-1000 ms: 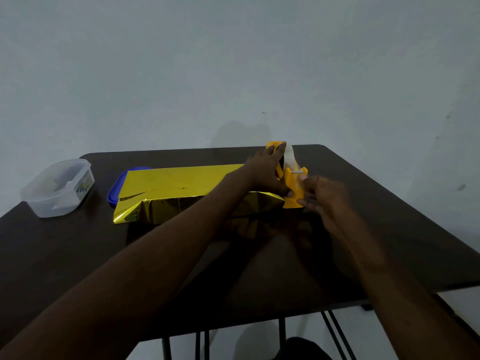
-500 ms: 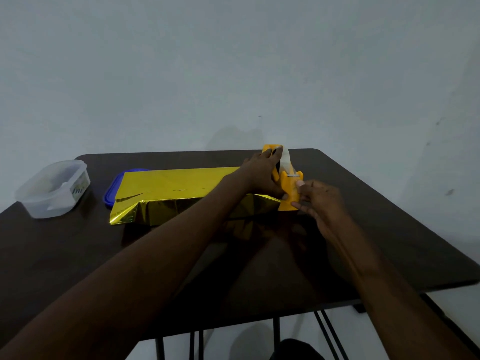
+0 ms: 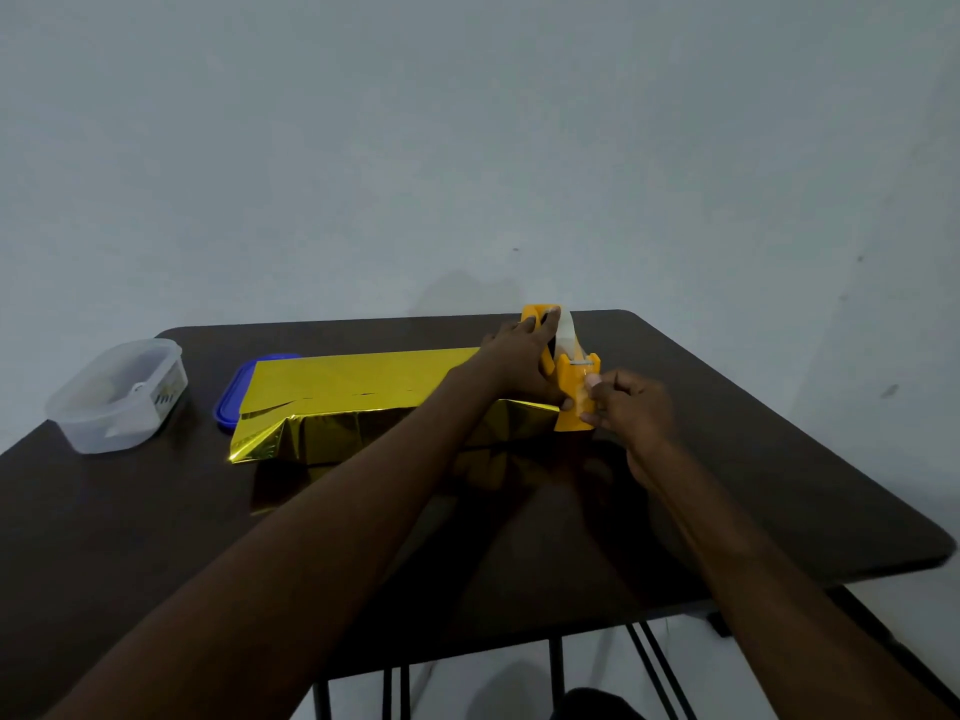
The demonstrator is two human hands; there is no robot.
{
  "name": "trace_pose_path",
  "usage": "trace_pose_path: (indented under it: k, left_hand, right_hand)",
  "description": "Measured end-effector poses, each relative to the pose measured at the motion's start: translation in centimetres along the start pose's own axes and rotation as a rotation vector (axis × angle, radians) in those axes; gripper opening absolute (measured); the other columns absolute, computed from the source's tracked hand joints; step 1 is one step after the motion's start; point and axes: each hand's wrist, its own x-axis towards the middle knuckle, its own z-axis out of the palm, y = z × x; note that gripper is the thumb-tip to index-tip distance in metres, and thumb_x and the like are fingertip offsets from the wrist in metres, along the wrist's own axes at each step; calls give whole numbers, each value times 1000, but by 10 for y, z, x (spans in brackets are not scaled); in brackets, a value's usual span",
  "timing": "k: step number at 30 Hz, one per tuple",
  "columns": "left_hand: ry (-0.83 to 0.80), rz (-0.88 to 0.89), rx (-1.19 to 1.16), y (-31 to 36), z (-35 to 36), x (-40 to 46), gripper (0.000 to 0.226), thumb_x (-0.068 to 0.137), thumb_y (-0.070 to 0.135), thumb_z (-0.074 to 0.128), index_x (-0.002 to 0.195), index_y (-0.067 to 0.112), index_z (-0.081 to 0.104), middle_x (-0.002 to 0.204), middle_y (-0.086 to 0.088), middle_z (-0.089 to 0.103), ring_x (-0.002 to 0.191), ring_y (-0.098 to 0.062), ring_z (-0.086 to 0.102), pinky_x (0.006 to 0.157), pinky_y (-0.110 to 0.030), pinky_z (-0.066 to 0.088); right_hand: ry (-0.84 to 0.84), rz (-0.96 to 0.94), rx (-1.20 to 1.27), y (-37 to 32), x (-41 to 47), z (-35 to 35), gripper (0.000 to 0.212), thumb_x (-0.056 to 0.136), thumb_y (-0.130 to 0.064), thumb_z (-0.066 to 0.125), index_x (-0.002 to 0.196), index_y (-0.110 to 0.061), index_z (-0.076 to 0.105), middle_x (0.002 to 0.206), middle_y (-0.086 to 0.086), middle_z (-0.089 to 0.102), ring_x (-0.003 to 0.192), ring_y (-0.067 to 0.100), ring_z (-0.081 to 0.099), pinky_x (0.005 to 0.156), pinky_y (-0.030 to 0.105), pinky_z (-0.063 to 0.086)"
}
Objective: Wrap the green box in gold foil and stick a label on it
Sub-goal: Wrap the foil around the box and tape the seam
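Taping step: left hand [image 3: 519, 363] grips the dispenser [image 3: 574, 387], right hand [image 3: 626, 407] pinches the tape end. The foil-covered box [image 3: 363, 402] lies mid-bench [image 3: 779, 459]. Next, probably tear a strip for the loose flap

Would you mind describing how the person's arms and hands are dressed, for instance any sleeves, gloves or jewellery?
Both forearms are bare as far as the frame shows: no sleeves reach into view. The left hand and right hand wear no gloves. No watch, bracelet or ring is visible, though the dim light could hide a thin one.
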Motion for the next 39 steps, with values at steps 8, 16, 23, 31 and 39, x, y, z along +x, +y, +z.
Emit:
trace_pose_path:
  k: [8,16,23,31,39]
  left_hand:
    - [-8,-4,8,1,-2,-2,127,71,62,75,156,21,-10,163,-13,8,148,-38,11,114,-59,17]
    - [-16,-1,-11,-2,-2,-3,127,70,66,73,155,24,-11,163,-13,5,148,-39,8,115,-60,16]
    - [108,25,-211,-13,-26,-21,111,66,68,64,153,13,25,154,-16,35,143,-30,30,114,-42,28]
    - [196,-108,-162,-59,-40,-97,57,94,44,58,138,9,52,135,-9,59,128,-24,52,103,-33,40]
    - [62,-182,224,-67,-8,-145,82,96,61,37,155,9,14,162,-12,14,150,-25,9,120,-41,13]
  right_hand:
    - [6,-16,-23,3,1,0,19,95,-16,63,84,-1,69,90,12,69,86,25,69,73,32,60]
    - [-30,71,-60,9,-6,-16,22,93,-22,65,78,-6,70,91,17,69,89,28,68,86,43,58]
    - [-291,-269,-162,-37,-14,-23,26,96,-17,60,80,3,64,79,19,62,66,19,61,67,33,58]
    - [-652,-381,-217,-95,-13,2,20,97,-3,52,91,15,59,83,17,62,70,23,57,62,28,56]
    - [-885,-328,-310,-107,-14,73,14,97,-4,52,88,4,59,96,31,64,76,28,59,66,38,54]
